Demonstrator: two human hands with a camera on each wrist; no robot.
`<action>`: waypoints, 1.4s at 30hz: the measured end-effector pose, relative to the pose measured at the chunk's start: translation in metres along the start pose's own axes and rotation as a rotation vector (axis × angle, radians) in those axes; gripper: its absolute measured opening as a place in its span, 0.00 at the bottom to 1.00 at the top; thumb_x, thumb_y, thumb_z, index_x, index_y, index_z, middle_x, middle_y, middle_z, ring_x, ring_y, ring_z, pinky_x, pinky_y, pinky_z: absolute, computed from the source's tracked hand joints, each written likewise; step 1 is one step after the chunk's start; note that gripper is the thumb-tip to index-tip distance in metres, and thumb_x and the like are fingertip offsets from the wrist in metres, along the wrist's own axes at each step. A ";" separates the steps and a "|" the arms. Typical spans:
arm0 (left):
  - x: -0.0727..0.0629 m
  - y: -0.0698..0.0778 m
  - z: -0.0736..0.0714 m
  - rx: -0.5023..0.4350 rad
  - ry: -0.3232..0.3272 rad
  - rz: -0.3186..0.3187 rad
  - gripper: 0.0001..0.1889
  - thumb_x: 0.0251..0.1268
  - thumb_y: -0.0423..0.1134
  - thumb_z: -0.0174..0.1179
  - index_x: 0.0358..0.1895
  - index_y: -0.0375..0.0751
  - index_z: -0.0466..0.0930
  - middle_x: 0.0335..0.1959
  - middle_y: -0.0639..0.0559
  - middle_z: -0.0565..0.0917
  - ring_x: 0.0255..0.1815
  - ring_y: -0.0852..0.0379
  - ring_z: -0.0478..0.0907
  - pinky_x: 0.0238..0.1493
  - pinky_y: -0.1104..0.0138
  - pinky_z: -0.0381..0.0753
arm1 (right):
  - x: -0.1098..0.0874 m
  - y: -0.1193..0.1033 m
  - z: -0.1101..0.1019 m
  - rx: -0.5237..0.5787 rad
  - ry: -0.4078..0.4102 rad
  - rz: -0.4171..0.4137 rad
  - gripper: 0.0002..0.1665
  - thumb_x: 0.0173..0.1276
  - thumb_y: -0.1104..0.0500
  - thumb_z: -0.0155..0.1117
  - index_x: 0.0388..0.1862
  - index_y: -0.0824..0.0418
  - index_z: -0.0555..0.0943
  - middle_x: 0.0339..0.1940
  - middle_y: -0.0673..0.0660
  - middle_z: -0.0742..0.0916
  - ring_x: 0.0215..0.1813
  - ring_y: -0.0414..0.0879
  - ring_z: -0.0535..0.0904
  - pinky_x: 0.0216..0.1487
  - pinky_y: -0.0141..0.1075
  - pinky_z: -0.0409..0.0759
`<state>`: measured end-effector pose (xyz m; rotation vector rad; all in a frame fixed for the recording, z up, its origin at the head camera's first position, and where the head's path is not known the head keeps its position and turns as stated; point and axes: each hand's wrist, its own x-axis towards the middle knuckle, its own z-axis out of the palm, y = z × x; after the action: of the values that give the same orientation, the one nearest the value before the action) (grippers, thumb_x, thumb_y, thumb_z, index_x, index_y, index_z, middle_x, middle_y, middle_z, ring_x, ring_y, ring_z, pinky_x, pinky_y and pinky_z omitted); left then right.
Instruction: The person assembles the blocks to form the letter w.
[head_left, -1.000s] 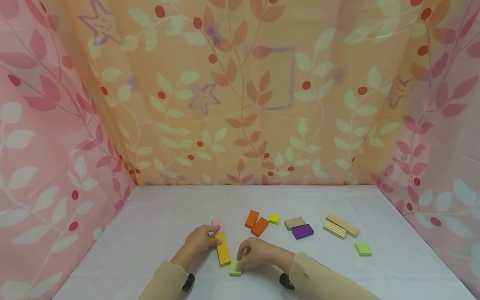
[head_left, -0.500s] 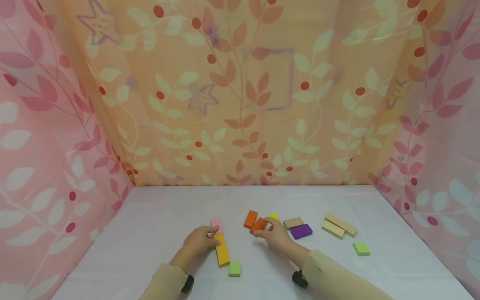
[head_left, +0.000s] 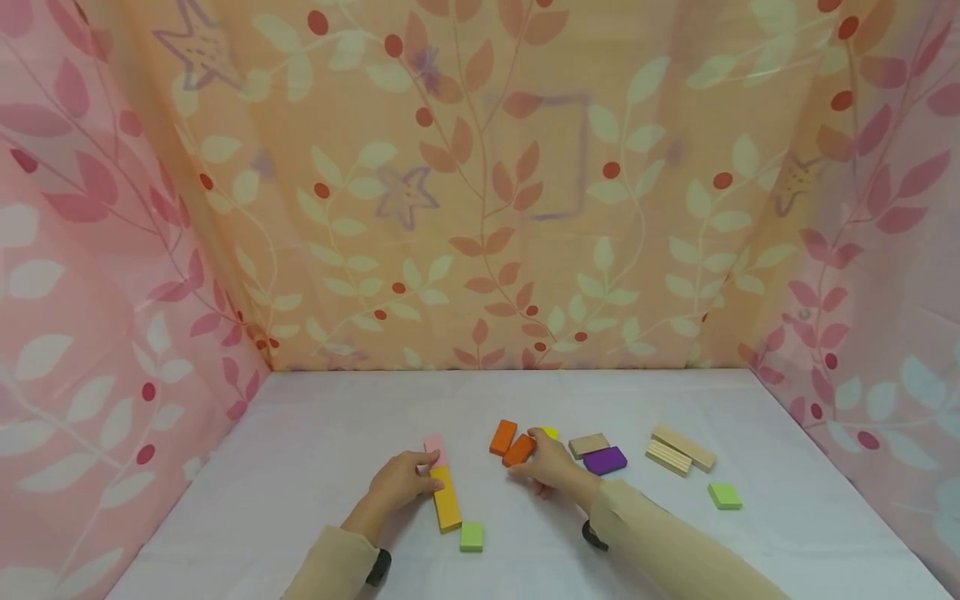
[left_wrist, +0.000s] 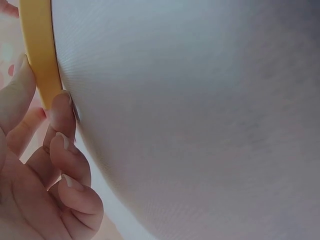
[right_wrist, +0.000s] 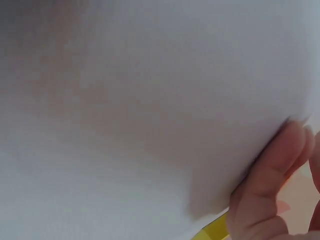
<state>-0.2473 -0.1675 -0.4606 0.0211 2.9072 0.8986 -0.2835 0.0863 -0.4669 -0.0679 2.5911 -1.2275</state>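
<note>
The white cover point(head_left: 315, 433) looks like cloth, matt and finely woven. I'd call the pale plank point(head_left: 686, 448) at lower right bare wood; the yellow-orange block point(head_left: 447, 504), lower centre, looks smooth, as if painted.

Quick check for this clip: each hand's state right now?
Left hand: holding the long yellow block.
Right hand: at the nearer orange block; whether it grips it cannot be told.

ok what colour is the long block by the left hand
Golden yellow; the long block shows best in the head view.
</note>
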 end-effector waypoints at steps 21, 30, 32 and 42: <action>0.000 0.000 -0.001 0.071 -0.004 0.006 0.30 0.49 0.45 0.74 0.60 0.45 0.80 0.31 0.53 0.80 0.29 0.57 0.71 0.31 0.64 0.69 | -0.019 0.006 -0.008 -0.096 -0.240 -0.207 0.38 0.50 0.54 0.81 0.59 0.57 0.73 0.33 0.55 0.77 0.34 0.47 0.70 0.34 0.39 0.69; 0.000 0.003 -0.002 0.091 0.008 0.014 0.30 0.49 0.45 0.74 0.60 0.45 0.80 0.31 0.52 0.79 0.29 0.57 0.71 0.30 0.64 0.69 | -0.021 0.002 -0.005 -0.122 -0.285 -0.248 0.37 0.52 0.54 0.80 0.59 0.55 0.73 0.32 0.55 0.77 0.35 0.47 0.70 0.36 0.40 0.68; 0.000 0.002 -0.002 0.085 0.006 0.010 0.30 0.50 0.45 0.74 0.60 0.45 0.80 0.32 0.52 0.80 0.29 0.56 0.71 0.30 0.64 0.69 | -0.023 0.001 -0.004 -0.132 -0.297 -0.261 0.36 0.52 0.55 0.80 0.58 0.55 0.74 0.30 0.55 0.75 0.34 0.47 0.69 0.34 0.39 0.65; 0.001 0.001 0.000 0.095 0.010 -0.017 0.30 0.50 0.46 0.74 0.60 0.47 0.80 0.38 0.48 0.83 0.32 0.55 0.73 0.33 0.62 0.72 | -0.024 -0.009 0.007 -0.246 -0.295 -0.299 0.34 0.47 0.55 0.82 0.53 0.52 0.75 0.43 0.55 0.78 0.41 0.49 0.71 0.46 0.50 0.74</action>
<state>-0.2478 -0.1665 -0.4604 -0.0009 2.9524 0.7599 -0.2593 0.0787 -0.4592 -0.6544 2.5108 -0.8936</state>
